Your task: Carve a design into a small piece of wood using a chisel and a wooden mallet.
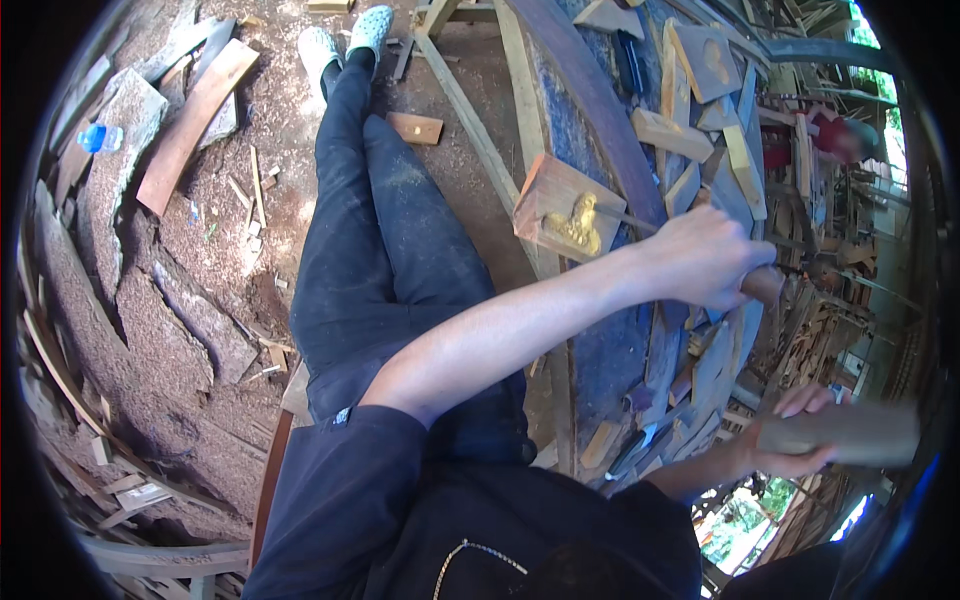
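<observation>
A reddish-brown wooden board (555, 187) lies on the workbench, with a heart-like hollow (572, 232) of pale yellow wood cut into its face. My left hand (700, 258) is wrapped round a chisel (764, 285). The thin blade runs toward the board, and its tip meets the hollow. The wooden handle end sticks out past my fist. Lower right, my right hand (795, 455) grips a thick wooden mallet (850, 433), smeared by motion and held apart from the chisel.
The worn bluish bench (600, 345) carries wood offcuts (672, 135), another board with a hollow (708, 62) and a dark tool (630, 65). Bark slabs (125, 180), planks (200, 125) and shavings cover the ground at left. Another person (840, 138) is far right.
</observation>
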Action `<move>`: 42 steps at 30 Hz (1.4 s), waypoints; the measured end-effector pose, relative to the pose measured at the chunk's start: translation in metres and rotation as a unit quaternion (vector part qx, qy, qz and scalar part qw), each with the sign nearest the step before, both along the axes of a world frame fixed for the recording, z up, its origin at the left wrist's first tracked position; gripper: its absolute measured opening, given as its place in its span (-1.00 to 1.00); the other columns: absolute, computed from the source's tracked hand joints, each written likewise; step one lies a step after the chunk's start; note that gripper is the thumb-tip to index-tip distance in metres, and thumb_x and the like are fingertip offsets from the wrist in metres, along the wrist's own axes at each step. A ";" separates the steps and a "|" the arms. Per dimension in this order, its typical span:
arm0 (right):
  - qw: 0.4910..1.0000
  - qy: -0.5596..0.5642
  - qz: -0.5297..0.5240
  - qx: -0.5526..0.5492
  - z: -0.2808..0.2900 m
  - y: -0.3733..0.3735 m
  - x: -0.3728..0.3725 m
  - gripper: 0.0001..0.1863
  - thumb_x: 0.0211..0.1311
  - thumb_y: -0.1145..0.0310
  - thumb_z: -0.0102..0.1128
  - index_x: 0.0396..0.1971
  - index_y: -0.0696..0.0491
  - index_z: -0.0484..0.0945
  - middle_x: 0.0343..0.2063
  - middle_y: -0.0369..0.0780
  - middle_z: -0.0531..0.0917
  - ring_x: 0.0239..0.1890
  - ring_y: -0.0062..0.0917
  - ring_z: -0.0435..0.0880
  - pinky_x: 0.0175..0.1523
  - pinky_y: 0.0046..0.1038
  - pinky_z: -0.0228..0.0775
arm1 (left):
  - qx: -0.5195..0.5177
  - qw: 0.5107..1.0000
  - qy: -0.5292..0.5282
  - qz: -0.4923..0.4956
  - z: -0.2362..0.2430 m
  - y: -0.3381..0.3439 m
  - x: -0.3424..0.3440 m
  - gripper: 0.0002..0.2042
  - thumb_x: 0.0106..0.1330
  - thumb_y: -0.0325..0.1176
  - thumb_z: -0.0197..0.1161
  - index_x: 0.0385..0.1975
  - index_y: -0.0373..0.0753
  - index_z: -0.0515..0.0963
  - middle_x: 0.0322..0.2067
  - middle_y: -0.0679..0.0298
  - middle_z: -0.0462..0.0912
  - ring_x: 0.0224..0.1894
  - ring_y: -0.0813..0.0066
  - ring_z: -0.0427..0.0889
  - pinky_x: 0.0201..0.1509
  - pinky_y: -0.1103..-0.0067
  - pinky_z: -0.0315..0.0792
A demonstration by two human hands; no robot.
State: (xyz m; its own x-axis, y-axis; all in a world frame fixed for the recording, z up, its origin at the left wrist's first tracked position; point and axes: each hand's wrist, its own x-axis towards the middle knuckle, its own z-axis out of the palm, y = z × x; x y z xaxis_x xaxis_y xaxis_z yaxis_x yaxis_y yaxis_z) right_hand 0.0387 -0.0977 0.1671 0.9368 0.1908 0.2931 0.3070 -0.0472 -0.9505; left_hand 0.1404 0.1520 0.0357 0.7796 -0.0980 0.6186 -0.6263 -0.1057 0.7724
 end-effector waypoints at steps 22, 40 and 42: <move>0.980 -0.060 -0.159 -0.099 -0.030 0.052 0.003 -0.13 0.39 -0.09 0.24 0.38 0.32 0.22 -0.25 -0.14 0.55 -0.52 -0.58 0.50 -0.44 -0.54 0.37 | -0.002 1.000 -0.020 0.019 -0.001 0.002 -0.003 -0.69 0.00 -0.20 0.49 -0.30 -0.20 0.65 -0.63 0.09 0.66 -0.47 -0.02 0.73 -0.36 0.18 0.55; 0.939 0.251 -0.072 0.222 -0.207 0.085 0.004 -0.09 0.54 -0.26 -0.19 0.60 0.14 0.05 0.49 0.04 0.30 0.52 -0.19 0.30 0.55 -0.15 0.19 | -0.073 0.993 -0.067 0.066 -0.007 0.005 -0.019 -0.65 -0.11 -0.19 0.51 -0.36 -0.15 0.56 -0.62 0.27 0.61 -0.54 0.14 0.67 -0.49 0.33 0.46; 0.932 0.268 -0.043 0.240 -0.216 0.102 0.006 -0.09 0.56 -0.26 -0.23 0.60 0.16 0.03 0.50 0.05 0.28 0.54 -0.19 0.28 0.57 -0.15 0.16 | -0.039 0.996 -0.073 0.025 -0.008 0.005 -0.025 -0.64 -0.12 -0.18 0.51 -0.34 -0.15 0.57 -0.59 0.28 0.62 -0.54 0.15 0.67 -0.49 0.33 0.46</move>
State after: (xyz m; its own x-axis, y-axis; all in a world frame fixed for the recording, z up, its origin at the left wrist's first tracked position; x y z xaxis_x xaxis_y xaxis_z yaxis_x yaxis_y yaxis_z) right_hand 0.0446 0.0044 -0.0486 0.9792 0.0755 -0.1884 -0.2026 0.4198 -0.8847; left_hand 0.1155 0.1575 0.0272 0.6840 -0.0082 0.7294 -0.7274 -0.0821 0.6812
